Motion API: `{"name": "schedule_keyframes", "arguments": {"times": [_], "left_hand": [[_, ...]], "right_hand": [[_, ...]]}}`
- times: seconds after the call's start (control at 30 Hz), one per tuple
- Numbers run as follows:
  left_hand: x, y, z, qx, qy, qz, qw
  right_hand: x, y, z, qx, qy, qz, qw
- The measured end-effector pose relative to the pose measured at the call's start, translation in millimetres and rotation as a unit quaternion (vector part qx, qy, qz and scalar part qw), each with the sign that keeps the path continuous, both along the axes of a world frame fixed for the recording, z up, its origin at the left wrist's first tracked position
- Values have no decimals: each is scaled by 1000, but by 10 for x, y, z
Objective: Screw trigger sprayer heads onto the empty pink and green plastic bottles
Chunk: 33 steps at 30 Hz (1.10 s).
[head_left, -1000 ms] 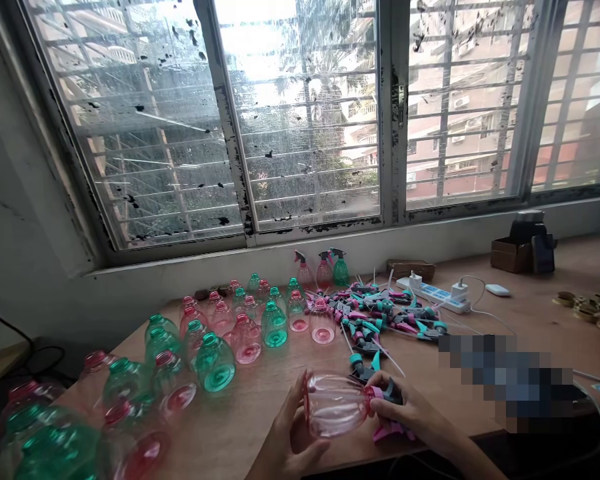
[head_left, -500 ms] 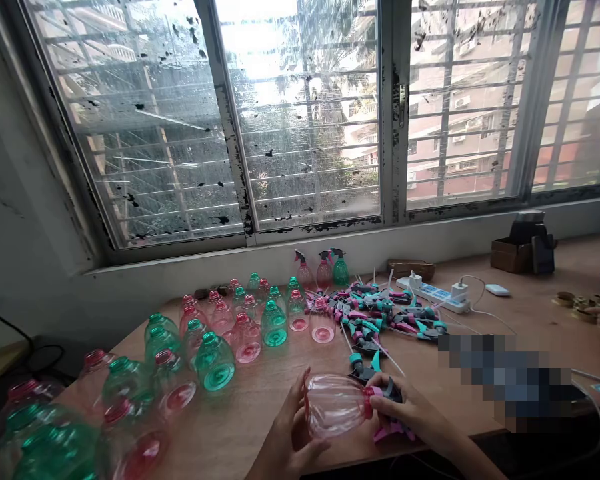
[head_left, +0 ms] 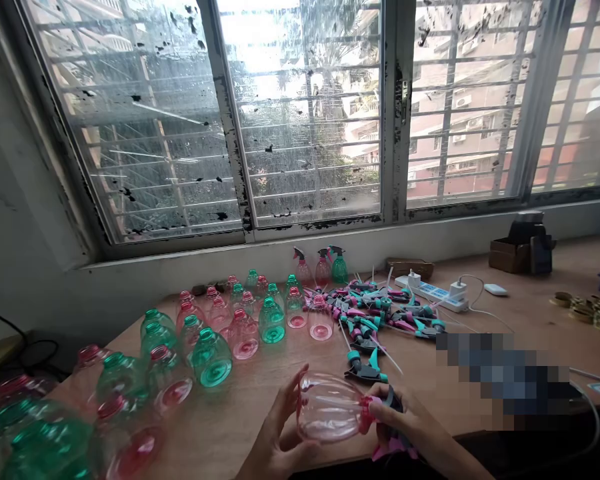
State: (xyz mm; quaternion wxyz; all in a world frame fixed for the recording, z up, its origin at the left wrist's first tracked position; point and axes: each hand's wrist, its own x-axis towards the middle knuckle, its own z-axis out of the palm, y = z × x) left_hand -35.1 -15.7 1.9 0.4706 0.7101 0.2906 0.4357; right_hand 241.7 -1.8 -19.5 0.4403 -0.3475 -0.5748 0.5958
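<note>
A clear pink spray bottle lies sideways between my hands, its base to the left and its neck to the right. My left hand grips it around the base end. At the neck, my right hand is closed around a pink and dark grey trigger sprayer head; fingers hide much of it. The pink collar meets the bottle's mouth. Just beyond, a teal and grey sprayer head rests on the table, in front of a pile of sprayer heads.
Several pink and green bottles without heads, such as a green one, stand at the left. Three bottles with heads stand by the wall. A power strip, a brown box and brass-coloured parts are at the right.
Both hands and the pink bottle have shifted slightly left and down, still joined at the neck. A co-worker's hand at the far right edge has gone out of view.
</note>
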Motion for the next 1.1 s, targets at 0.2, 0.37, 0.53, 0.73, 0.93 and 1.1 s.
{"name": "schedule_keyframes", "arguments": {"times": [0.2, 0.37, 0.53, 0.73, 0.93, 1.1], "left_hand": [[-24, -40, 41, 64, 66, 66, 994], [-28, -97, 56, 73, 107, 73, 989], [7, -95, 61, 91, 95, 109, 985], [72, -89, 45, 37, 78, 152, 985], [40, -63, 22, -33, 46, 159, 986], [51, -68, 93, -42, 41, 122, 991]], "right_hand": [[-39, 29, -52, -77, 40, 13, 996], [-69, 12, -47, -106, 63, 28, 992], [-160, -70, -2, -69, 69, 6, 995], [-199, -116, 34, -17, 62, -53, 996], [-180, -198, 114, 42, 2, -99, 994], [-132, -212, 133, 88, -53, -122, 987]]}}
